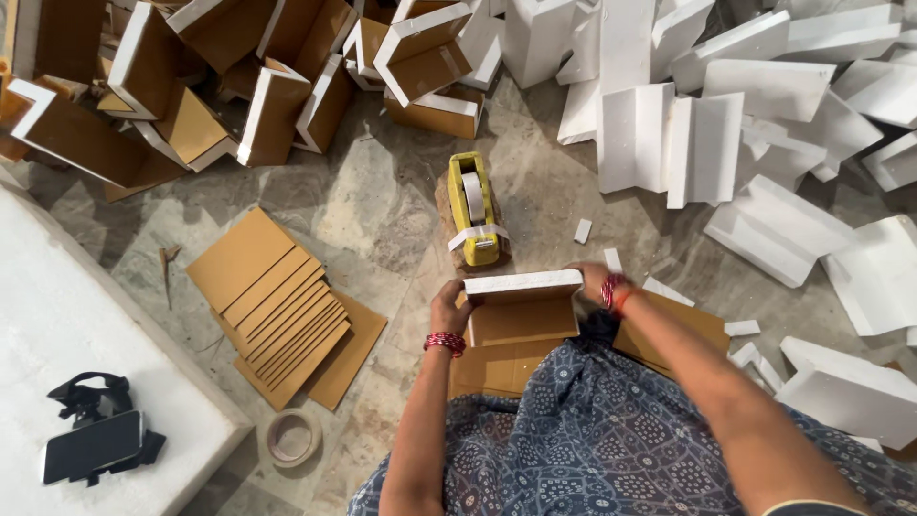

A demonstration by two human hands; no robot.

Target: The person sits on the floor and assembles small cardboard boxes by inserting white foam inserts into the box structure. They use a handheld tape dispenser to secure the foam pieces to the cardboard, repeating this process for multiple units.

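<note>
Both hands close on one piece: the left hand (449, 308) clasps the left end of a white foam block (522, 284) backed with brown cardboard (521, 322), fingers curled round its edge, while the right hand (594, 279) grips the right end, its fingers mostly hidden behind the block, so how far they wrap cannot be told. The block is held just above the lap, directly below the yellow tape dispenser (475, 209) — the nearest thing on the stone floor (373, 210). A loose strip of tape hangs across the dispenser's front, and small foam scraps (583, 230) lie just right of it. Left of the dispenser sits a fanned stack of cardboard sheets (277, 306), with a spent tape roll (292, 438) further down and a dark phone on a mount (95, 440) on a white slab (57, 325) beyond that. Above and left of the dispenser, finished foam-and-cardboard corners (277, 105) are heaped; above and right, bare white foam pieces (707, 143) spread out. The risk, as it looks: the cardboard may slide off square against the foam if either end is pinched unevenly — and brittle foam edges could crumble under a hard squeeze.
</note>
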